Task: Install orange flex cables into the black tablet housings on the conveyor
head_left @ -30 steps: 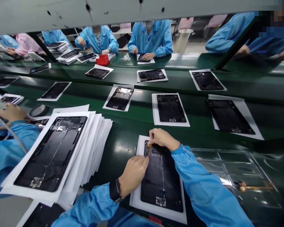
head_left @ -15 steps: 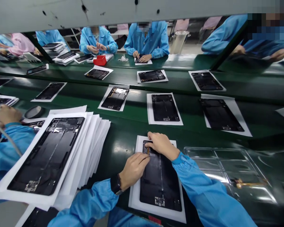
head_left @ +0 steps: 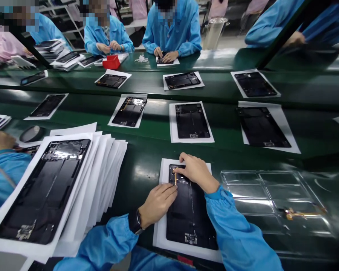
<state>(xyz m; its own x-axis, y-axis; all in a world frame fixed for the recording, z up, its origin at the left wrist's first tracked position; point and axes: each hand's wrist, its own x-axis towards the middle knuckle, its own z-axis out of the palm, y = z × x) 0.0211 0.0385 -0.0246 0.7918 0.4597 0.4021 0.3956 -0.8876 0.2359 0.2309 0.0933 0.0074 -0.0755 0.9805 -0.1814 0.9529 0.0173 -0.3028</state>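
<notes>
Since a second ago, the right hand [head_left: 197,173] has changed from a pinch over the orange strip [head_left: 175,177] to a looser pose: one digit lies at the strip's upper end, another arches apart beyond it. Fingers of the left hand [head_left: 159,201] are pressed together beside the lower end; whether they pinch it, I cannot tell. Between both sets of fingertips, the strip sits at the dark panel's [head_left: 190,214] upper left corner. Good handling likely means light, even pressure, strip straight, panel steady on its white sheet [head_left: 158,235]. Around the fingers spreads a green bench [head_left: 141,169], with a paper-layered stack [head_left: 110,165] left, a clear tray [head_left: 248,192] right, and co-workers [head_left: 171,32] beyond.
</notes>
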